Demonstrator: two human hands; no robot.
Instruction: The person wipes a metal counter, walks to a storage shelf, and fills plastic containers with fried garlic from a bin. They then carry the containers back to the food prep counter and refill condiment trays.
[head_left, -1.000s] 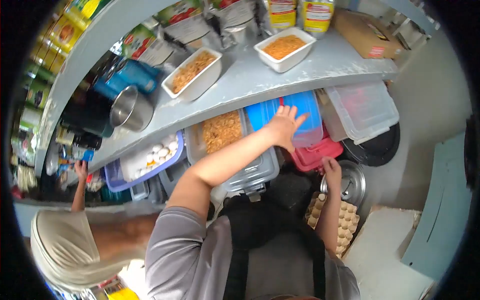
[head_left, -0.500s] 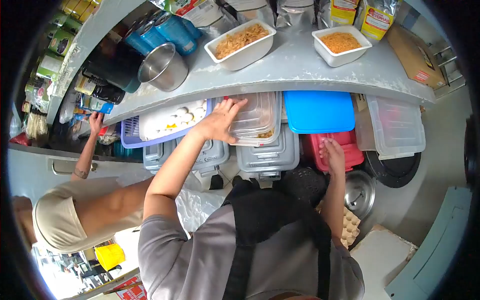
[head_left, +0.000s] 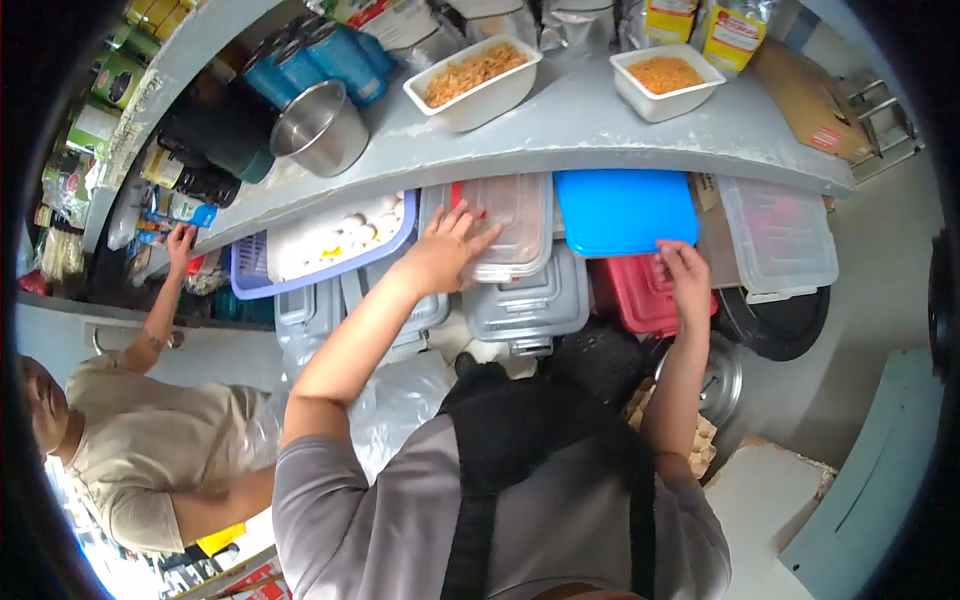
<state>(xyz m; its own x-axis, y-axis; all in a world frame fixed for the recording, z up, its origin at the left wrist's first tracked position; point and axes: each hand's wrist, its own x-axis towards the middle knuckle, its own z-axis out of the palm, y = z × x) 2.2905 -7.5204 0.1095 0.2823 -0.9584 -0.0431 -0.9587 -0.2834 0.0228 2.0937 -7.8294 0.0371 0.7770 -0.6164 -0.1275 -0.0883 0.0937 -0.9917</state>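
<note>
My left hand [head_left: 447,250] lies with spread fingers on the lid of a clear plastic container [head_left: 512,222] under the shelf; it does not grip it. My right hand [head_left: 686,275] is at the front right corner of a blue plastic lid [head_left: 625,212], its bent fingers closed on the edge. Below that lid is a red plastic container [head_left: 645,300]. A grey lidded bin [head_left: 527,305] stands beneath the clear container. Left of my left hand, a purple basket [head_left: 325,275] holds white eggs, with some yellow spots among them.
On the grey shelf [head_left: 560,130] stand a metal pot [head_left: 322,130] and two white tubs of orange-brown food, the left tub [head_left: 470,85] larger. Another clear-lidded box [head_left: 780,235] sits at the right. A co-worker [head_left: 170,450] reaches toward the shelf at the left.
My right hand has moved up from in front of the red container to the blue lid's edge. My left hand stays at the clear container. The co-worker has leaned further into view.
</note>
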